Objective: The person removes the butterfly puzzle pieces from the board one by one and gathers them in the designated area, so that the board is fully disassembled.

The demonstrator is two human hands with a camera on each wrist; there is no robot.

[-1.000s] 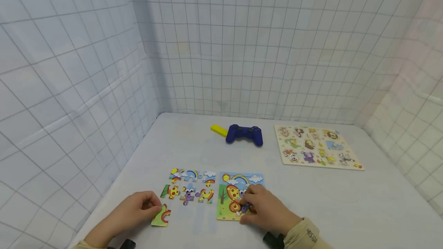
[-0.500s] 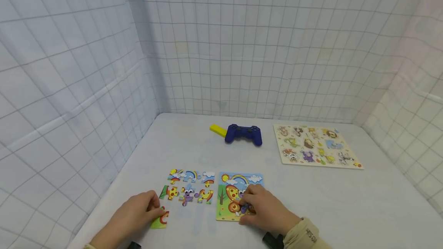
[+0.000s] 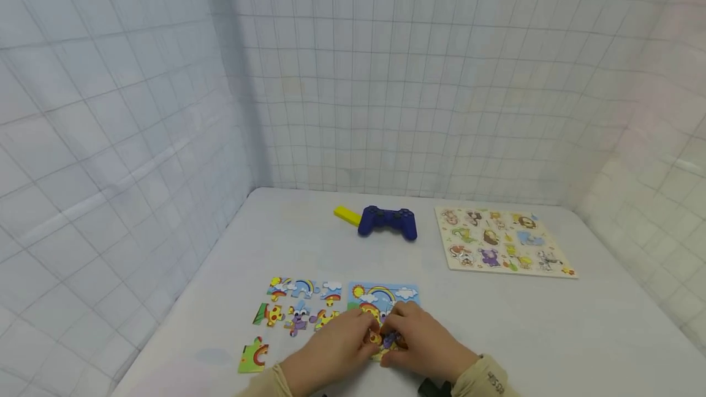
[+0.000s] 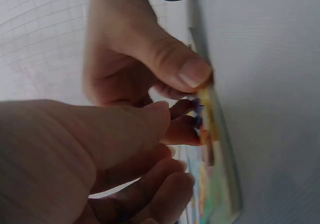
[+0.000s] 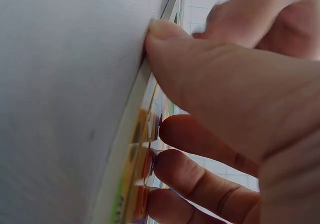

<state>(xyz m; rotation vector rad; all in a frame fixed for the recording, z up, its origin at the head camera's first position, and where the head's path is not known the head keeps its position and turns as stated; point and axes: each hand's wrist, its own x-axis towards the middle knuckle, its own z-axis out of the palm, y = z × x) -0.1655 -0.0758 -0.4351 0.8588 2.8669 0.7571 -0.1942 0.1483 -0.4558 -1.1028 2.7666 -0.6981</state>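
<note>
A jigsaw board (image 3: 358,288) with a sun, rainbow and clouds lies flat on the table. My right hand (image 3: 425,340) curls over its lower right, fingers and thumb gripping a purple-and-orange jigsaw piece (image 3: 389,340); the right wrist view puts the thumb (image 5: 172,44) at the board's near edge. My left hand (image 3: 337,343) is over the board's lower left, fingertips close to the right hand's. In the left wrist view, no object shows between its thumb (image 4: 150,119) and loosely bent fingers. Part of the board is hidden under both hands.
Left of the board, several jigsaw pieces (image 3: 298,317) lie in rows. A green corner piece (image 3: 252,357) lies below them. Farther back are a yellow block (image 3: 347,215) and a blue game controller (image 3: 388,222). An animal puzzle board (image 3: 504,242) lies at back right.
My left hand has let go of the green corner piece and moved right to the board, beside the right hand. The right hand stays in place.
</note>
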